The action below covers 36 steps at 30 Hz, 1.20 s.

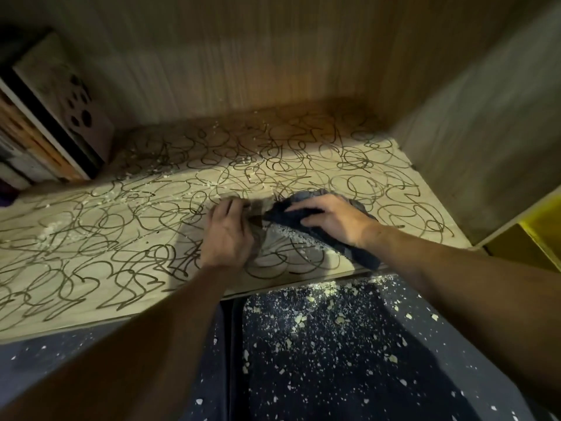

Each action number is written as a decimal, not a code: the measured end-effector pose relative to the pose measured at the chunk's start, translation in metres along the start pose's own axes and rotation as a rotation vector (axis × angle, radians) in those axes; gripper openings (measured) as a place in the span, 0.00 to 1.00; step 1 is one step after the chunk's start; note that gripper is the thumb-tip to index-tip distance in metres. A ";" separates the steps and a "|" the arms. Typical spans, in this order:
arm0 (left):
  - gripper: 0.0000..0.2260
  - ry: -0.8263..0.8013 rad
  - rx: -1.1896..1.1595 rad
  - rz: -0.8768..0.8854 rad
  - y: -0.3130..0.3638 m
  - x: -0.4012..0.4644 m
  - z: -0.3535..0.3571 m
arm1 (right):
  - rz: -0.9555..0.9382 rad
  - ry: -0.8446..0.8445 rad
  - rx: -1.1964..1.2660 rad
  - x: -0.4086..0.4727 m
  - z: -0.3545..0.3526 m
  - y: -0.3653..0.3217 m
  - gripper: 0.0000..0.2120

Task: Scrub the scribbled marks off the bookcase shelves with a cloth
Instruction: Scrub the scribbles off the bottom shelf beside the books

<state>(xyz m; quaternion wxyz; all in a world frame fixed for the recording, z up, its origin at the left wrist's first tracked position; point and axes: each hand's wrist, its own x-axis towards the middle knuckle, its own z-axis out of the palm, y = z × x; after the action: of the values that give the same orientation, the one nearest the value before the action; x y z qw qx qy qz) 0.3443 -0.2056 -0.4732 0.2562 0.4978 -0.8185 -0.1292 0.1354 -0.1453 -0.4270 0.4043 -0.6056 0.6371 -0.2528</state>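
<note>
The wooden shelf (121,238) is covered in looping dark scribbled marks (303,165). A dark blue-grey cloth (306,229) lies bunched on the shelf near its front edge, with pale crumbs gathered along its near side. My right hand (334,220) presses on top of the cloth with its fingers stretched out flat. My left hand (227,235) lies palm down on the shelf just left of the cloth, fingertips bent at the cloth's left tip. Whether it grips the cloth is hidden by blur.
Books and a pale box with dark dots (63,95) lean at the shelf's left end. The bookcase side wall (473,141) closes the right, the back panel (243,56) the rear. A yellow thing (540,232) sits far right. Pale crumbs litter the dark floor (334,344) below.
</note>
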 end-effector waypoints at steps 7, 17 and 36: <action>0.19 -0.036 -0.013 0.000 0.002 -0.007 0.000 | -0.055 0.025 -0.238 -0.028 0.023 -0.007 0.18; 0.16 0.012 -0.043 -0.050 0.007 -0.010 -0.005 | -0.092 0.089 -0.219 -0.032 0.014 -0.003 0.20; 0.23 -0.042 -0.052 -0.072 0.012 -0.013 -0.010 | -0.422 -0.279 -0.511 -0.073 0.029 0.019 0.25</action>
<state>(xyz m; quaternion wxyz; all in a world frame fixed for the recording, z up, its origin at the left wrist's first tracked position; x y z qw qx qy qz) 0.3453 -0.1880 -0.4626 0.2470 0.5171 -0.8017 -0.1699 0.1440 -0.0664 -0.4424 0.2620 -0.8339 0.4794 -0.0779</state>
